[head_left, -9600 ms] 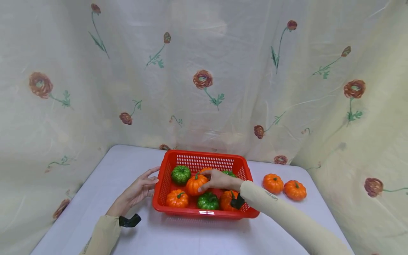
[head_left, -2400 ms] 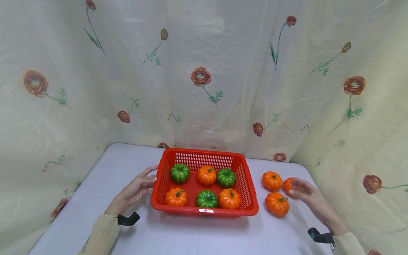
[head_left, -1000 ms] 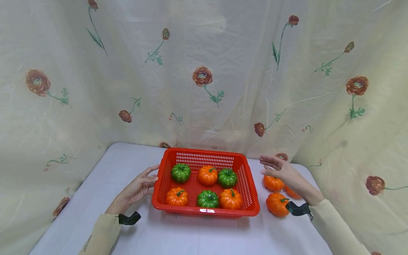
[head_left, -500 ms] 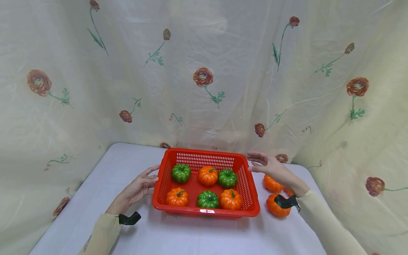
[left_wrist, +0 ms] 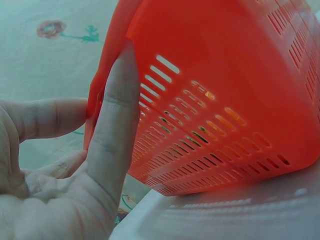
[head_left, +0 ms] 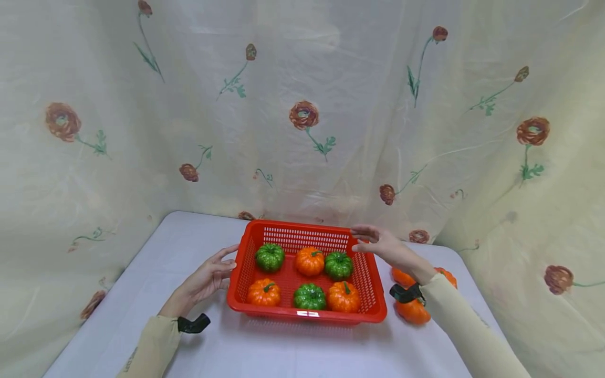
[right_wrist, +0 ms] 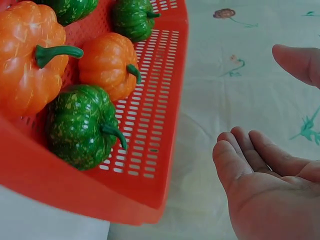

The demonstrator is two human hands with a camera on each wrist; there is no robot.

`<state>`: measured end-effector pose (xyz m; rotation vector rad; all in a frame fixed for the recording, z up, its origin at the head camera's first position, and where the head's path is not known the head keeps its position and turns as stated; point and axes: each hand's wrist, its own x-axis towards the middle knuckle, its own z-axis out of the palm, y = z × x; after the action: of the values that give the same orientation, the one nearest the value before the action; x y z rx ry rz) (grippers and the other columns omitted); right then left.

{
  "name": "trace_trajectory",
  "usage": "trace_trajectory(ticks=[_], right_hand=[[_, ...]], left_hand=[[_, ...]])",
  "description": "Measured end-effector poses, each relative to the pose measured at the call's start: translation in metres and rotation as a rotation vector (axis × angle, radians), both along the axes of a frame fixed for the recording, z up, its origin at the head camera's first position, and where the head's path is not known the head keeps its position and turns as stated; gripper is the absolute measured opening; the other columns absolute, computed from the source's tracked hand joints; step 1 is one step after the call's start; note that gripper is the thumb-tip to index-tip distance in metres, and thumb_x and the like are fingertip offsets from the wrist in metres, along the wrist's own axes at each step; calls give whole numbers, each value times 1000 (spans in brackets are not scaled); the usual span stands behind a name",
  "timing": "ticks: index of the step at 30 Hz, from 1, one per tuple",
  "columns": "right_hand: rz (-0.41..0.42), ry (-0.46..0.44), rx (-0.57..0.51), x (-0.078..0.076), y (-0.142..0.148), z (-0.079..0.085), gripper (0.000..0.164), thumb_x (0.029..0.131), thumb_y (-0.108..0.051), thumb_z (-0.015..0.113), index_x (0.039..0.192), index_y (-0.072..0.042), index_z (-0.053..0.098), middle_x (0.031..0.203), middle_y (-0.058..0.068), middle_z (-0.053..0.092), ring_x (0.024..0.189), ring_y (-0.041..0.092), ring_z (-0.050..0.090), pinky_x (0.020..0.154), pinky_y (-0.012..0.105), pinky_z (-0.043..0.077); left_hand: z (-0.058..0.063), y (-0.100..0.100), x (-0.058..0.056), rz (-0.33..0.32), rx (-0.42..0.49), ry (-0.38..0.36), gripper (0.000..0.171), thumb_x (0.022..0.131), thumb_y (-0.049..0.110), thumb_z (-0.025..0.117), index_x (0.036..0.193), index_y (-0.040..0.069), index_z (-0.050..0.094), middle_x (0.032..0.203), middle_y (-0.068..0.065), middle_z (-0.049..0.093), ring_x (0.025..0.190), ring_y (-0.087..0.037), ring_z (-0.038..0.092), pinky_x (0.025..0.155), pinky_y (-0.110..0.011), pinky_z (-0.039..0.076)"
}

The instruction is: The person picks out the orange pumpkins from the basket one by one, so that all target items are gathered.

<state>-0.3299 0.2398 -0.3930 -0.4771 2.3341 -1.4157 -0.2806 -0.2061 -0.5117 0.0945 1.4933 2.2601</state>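
Note:
A red plastic basket point(head_left: 340, 316) holds three green pumpkins, one of them at the back left point(head_left: 270, 257), and three orange pumpkins, one at the front left point(head_left: 263, 292). My left hand point(head_left: 205, 281) stays at its left side. In the left wrist view, thumb and fingers pinch the lip of the basket's rim point(left_wrist: 110, 55). Over the back right corner hovers my right hand point(head_left: 385, 249), thumb apart from fingers, nothing in it. The right wrist view shows its palm point(right_wrist: 275, 195) beside the basket wall, near a green pumpkin point(right_wrist: 82, 127).
Three more orange pumpkins lie on the white table point(head_left: 283, 357) right of the basket, such as the front one point(head_left: 413, 312); the right forearm point(head_left: 458, 315) partly covers them. A flowered curtain point(head_left: 212, 105) surrounds the table at the back and sides.
An orange pumpkin that my right hand gripped over the basket earlier now lies on the table at the right. My right hand has swung left, back over the basket; the left stays put.

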Motion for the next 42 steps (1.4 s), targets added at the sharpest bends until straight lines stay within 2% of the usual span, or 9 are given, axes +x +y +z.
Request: trace_trajectory(ticks=[6, 11, 20, 23, 32, 42], right_hand=[[33, -8, -18, -5, -12, -6, 68, 91, -18, 66, 146, 2, 33, 149, 25, 36, 140, 40, 33, 115, 53, 30], [36, -47, -1, -11, -22, -12, 68, 90, -19, 66, 146, -1, 33, 150, 22, 37, 140, 37, 34, 115, 53, 31], [24, -86, 14, -22, -39, -31, 67, 87, -17, 69, 143, 0, 38, 147, 22, 41, 136, 37, 39, 113, 51, 36], [43, -73, 31, -24, -45, -36, 67, 87, -18, 69, 143, 2, 38, 146, 23, 42, 135, 38, 42, 111, 49, 38], [75, -57, 131, -26, -60, -42, 67, 87, -20, 70, 142, 3, 40, 145, 21, 45, 132, 34, 45, 111, 47, 39], [93, -101, 163, -27, -66, -45, 68, 87, -17, 69, 143, 6, 37, 144, 22, 44, 133, 36, 43, 112, 49, 37]], left_hand=[[0, 1, 0, 14, -15, -14, 62, 98, 8, 48, 153, 23, 22, 147, -19, 37, 118, -31, 59, 84, -43, 57], [0, 1, -1, 13, -21, -1, 63, 98, 9, 48, 154, 23, 21, 150, -20, 33, 120, -32, 57, 85, -43, 57], [-4, 1, -2, 12, -10, -3, 62, 99, 7, 47, 153, 22, 22, 140, -16, 44, 112, -27, 62, 81, -42, 59], [-4, 1, -2, 9, -3, -6, 61, 99, 7, 47, 153, 22, 23, 138, -15, 45, 110, -26, 63, 80, -41, 59], [-3, 1, -1, 6, -2, -2, 61, 99, 7, 46, 153, 22, 21, 137, -16, 45, 109, -25, 63, 80, -41, 59], [0, 1, -1, -1, 2, -4, 65, 98, 8, 48, 154, 21, 19, 136, -15, 46, 111, -26, 62, 81, -41, 59]])
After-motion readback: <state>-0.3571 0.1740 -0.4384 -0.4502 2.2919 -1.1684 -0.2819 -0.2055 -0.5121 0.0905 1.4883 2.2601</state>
